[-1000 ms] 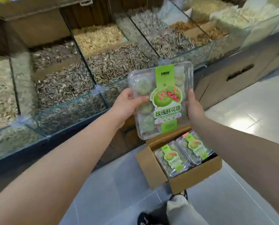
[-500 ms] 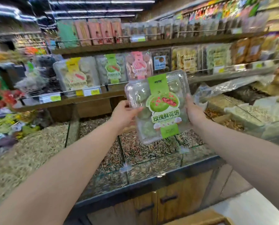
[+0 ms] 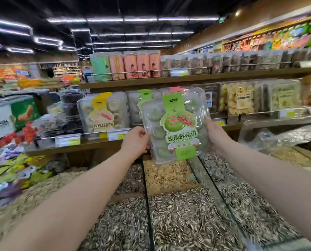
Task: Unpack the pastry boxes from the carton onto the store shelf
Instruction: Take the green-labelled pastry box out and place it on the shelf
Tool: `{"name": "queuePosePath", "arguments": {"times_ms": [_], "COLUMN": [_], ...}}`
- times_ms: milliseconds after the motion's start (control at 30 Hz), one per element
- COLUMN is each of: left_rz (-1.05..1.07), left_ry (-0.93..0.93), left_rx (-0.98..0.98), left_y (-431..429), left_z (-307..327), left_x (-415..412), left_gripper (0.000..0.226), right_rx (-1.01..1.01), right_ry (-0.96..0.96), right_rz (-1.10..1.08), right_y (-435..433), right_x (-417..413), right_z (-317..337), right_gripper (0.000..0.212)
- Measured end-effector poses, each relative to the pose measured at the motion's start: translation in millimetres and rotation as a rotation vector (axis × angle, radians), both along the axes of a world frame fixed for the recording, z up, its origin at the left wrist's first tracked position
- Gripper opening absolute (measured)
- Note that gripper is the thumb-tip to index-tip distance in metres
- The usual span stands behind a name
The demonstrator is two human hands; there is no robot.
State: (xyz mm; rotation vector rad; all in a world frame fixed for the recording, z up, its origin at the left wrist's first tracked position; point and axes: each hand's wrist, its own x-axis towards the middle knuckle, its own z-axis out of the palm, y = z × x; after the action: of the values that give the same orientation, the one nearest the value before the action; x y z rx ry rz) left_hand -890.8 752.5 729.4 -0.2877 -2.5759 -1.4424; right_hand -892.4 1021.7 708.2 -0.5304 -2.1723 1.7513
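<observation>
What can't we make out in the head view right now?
- Carton: out of frame below.
- Shelf slot behind the green-label pastry box: covered by the box itself.
- Right hand fingers: behind the box.
- Left hand fingertips: hidden at the box edge.
- Price tags on the shelf rail: motion-blurred, unreadable.

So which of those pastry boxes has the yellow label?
The pastry box standing on the shelf, left of the green-labelled box in the hands. Only its label is yellow.
</observation>
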Motion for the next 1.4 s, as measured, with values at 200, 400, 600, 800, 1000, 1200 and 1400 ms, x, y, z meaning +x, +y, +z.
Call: {"name": "queuePosePath", "arguments": {"times_ms": [200, 400, 600, 800, 1000, 1200, 1400], "left_rz": [0.143, 0.143, 0.122, 0.111, 0.085, 0.025, -0.065], "left_ry": [0.121, 0.155, -0.003, -0.135, -0.169, -0.222, -0.165], "left_rx": [-0.082, -0.053, -0.08, -0.02, 0.001, 0.078, 0.093], "left_y": [-15, -13, 9, 13, 17, 21, 40], "left_z": [20, 40, 30, -10, -33, -30, -9], "left_x": [-128, -219, -285, -327, -332, -315, -252], "left_gripper": [0.025, 0.014, 0.04, 0.074, 0.074, 0.072, 0.046], "right_rx": [0.537, 0.666, 0.634, 0.65, 0.64, 0.561, 0.596], "right_ry": [0.038, 0.015, 0.101, -0.002, -0.059, -0.134, -0.09], "right_rz": [0.027, -0.012, -0.069, 0.004, 0.034, 0.054, 0.207], "right_y": [-29, -34, -32, -42, -54, -56, -54], "right_x": [-82, -184, -269, -321, -343, -335, -254], "right_z": [33, 61, 49, 4, -20, -8, 24], "right_gripper": [0.05, 0.036, 0.025, 0.032, 0.036, 0.025, 0.013]}}
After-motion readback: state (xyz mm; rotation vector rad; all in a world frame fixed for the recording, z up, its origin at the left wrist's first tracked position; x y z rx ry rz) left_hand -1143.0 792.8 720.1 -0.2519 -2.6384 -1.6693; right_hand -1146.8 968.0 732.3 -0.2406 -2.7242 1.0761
